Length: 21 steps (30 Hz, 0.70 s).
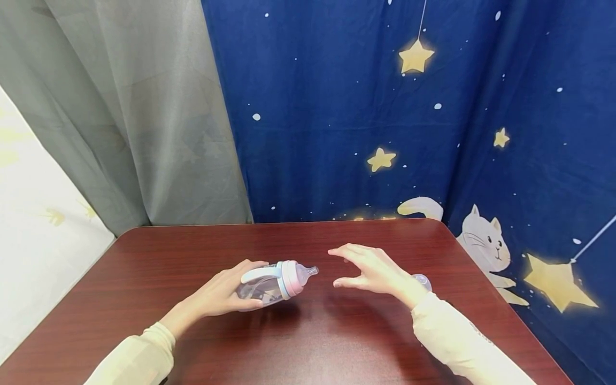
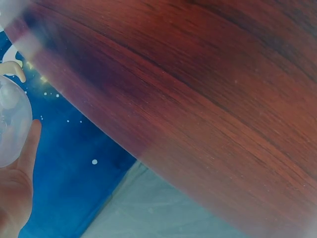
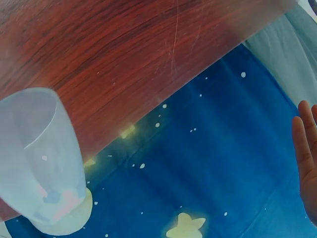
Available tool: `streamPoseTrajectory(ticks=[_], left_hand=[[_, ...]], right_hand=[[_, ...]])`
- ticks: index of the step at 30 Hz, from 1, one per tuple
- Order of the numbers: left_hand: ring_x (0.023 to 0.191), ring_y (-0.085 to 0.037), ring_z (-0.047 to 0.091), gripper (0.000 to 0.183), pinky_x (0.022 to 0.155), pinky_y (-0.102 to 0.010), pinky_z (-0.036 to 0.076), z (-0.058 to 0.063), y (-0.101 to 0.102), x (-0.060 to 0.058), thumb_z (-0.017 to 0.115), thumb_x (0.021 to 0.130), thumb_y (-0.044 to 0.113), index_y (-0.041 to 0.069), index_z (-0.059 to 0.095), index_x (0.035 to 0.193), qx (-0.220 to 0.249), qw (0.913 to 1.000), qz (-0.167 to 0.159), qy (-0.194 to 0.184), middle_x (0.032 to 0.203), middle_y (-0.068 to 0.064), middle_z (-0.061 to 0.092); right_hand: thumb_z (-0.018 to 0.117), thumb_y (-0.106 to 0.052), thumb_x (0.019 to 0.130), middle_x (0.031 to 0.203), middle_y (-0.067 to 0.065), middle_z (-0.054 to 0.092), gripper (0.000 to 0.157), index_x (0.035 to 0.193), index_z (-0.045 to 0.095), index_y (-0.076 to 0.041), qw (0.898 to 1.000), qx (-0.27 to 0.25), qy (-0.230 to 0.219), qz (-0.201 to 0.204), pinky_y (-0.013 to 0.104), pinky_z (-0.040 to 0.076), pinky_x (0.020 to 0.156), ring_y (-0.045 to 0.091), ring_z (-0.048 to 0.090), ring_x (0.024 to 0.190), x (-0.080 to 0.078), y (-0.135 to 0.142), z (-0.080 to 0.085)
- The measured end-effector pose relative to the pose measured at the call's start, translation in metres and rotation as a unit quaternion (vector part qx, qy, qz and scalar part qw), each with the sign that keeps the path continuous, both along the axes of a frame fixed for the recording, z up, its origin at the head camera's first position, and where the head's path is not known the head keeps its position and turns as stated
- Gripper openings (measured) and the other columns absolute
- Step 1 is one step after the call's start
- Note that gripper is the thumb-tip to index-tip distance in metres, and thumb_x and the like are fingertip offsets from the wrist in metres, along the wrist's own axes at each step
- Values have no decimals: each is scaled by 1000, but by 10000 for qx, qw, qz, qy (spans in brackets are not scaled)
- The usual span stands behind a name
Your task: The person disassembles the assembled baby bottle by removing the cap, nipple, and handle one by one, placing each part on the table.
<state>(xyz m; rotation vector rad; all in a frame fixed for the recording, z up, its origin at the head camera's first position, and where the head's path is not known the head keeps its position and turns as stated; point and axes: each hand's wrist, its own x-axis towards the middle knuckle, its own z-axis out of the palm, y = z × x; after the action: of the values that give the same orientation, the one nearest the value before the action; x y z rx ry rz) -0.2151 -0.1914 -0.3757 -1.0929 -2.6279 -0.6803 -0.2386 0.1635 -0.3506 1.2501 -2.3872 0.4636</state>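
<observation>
Bottle [image 1: 274, 286] sits gripped in left hand [image 1: 230, 290]; right hand [image 1: 369, 270] spreads wide. Right-wrist view shows me more cup [image 3: 42, 158] than head.

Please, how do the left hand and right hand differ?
The left hand grips the baby bottle, whereas the right hand holds nothing. The left hand's thumb and fingers lie against the bottle; the right hand's are apart in the air. Both hands extend from pale sleeves over the table.
</observation>
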Motion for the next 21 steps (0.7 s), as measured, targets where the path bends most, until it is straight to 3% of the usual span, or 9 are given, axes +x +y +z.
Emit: streamPoseTrajectory(ticks=[21], left_hand=[[79, -3, 52, 66, 63, -26, 44, -2, 5, -2, 67, 74, 54, 26, 45, 128, -33, 10000, -72, 12, 106, 15, 48]], right_hand=[[62, -57, 77, 117, -5, 57, 63, 125, 55, -17, 9998, 84, 7, 175, 31, 44, 85, 11, 53, 108, 1, -17, -4]])
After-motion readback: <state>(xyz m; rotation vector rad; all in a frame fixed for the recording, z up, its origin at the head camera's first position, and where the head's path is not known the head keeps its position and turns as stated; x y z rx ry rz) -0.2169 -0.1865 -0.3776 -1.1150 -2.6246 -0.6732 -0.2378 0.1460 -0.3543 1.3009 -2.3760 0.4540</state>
